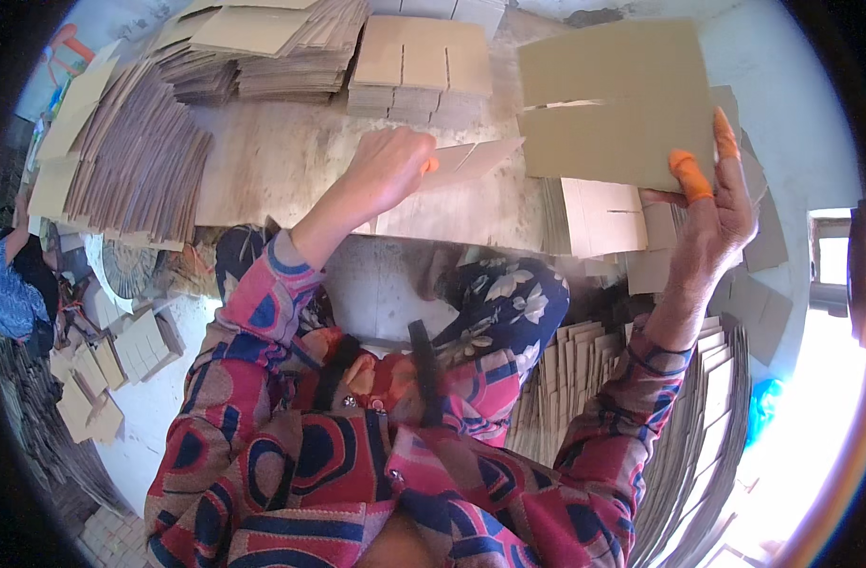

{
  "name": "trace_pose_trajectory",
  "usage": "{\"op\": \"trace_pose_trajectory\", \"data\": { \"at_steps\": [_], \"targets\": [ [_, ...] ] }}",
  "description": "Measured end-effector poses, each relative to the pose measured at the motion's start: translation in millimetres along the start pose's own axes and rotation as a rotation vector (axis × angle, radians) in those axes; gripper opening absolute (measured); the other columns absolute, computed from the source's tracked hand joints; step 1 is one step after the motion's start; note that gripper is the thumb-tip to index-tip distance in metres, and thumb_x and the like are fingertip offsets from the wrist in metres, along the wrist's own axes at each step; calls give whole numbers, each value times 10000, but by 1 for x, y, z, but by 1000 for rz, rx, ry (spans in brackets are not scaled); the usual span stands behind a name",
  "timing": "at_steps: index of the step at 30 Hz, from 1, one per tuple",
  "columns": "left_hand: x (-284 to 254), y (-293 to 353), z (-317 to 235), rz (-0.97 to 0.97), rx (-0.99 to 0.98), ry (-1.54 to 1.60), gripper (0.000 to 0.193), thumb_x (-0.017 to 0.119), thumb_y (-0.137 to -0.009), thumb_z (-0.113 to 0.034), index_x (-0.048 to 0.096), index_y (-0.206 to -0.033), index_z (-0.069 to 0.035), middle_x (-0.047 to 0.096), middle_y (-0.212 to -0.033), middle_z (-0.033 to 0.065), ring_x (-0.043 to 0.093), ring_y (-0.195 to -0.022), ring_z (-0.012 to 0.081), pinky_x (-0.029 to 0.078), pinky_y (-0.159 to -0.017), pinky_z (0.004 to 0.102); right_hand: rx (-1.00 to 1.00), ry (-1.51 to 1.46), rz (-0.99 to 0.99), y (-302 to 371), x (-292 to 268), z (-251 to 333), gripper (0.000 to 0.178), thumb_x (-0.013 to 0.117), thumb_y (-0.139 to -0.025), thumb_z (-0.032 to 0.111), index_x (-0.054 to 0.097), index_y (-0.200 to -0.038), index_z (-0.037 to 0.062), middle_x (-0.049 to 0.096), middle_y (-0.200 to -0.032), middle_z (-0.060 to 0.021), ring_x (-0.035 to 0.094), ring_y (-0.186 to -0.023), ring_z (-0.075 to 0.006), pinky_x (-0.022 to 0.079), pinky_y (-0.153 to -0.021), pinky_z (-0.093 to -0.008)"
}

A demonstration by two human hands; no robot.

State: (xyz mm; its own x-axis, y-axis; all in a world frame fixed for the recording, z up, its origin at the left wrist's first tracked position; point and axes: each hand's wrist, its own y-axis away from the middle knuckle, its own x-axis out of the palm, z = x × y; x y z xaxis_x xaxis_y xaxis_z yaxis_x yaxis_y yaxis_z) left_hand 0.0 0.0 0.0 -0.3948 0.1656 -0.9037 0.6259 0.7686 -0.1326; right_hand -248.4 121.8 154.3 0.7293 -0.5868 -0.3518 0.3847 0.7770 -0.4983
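Observation:
My left hand [388, 170] is closed over the table, with an orange cover on one finger. A slotted cardboard piece [476, 161] sticks out from its grip and slants up to the right. Raised at the right, my right hand [715, 204] pinches the lower right corner of a larger brown cardboard sheet [613, 104]. Orange covers show on its thumb and one finger. A slit runs into that sheet from its left edge. Under the sheet lie more slotted cardboard pieces [603, 218], partly hidden by it.
A neat stack of slotted cardboard [419, 57] stands at the table's far side. Long leaning rows of cardboard [135, 151] fill its left end. More cardboard [698, 417] stands on edge beside my right arm. Another person [17, 284] is at the far left.

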Motion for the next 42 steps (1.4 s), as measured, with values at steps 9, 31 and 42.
{"op": "trace_pose_trajectory", "data": {
  "at_steps": [9, 31, 42],
  "targets": [
    [5, 2, 5, -44, 86, 51, 116, 646, -772, -87, 607, -714, 5, 620, -741, 231, 617, -747, 423, 462, -646, 506, 54, -41, 142, 12, 24, 2, 519, 576, -838, -83, 521, -1347, 0, 619, -1239, -155, 658, -862, -132, 581, -559, -219],
    [8, 2, 14, -215, 119, 140, 70, 646, -764, -59, 621, -761, 6, 621, -762, 224, 607, -767, 417, 463, -656, 500, -133, 764, 778, 71, 111, -72, 781, 681, -866, 238, 251, -1485, 33, 651, -730, -182, 640, -635, -378, 515, -568, -455],
    [14, -8, 18, -133, 55, 99, 146, 652, -809, -107, 591, -754, 14, 607, -771, 235, 587, -781, 438, 446, -663, 502, 165, 1344, 334, 100, 14, -193, 850, 755, -762, 479, 432, -1334, -60, 593, -1157, -255, 579, -1077, -392, 508, -824, -447]
  ]
}}
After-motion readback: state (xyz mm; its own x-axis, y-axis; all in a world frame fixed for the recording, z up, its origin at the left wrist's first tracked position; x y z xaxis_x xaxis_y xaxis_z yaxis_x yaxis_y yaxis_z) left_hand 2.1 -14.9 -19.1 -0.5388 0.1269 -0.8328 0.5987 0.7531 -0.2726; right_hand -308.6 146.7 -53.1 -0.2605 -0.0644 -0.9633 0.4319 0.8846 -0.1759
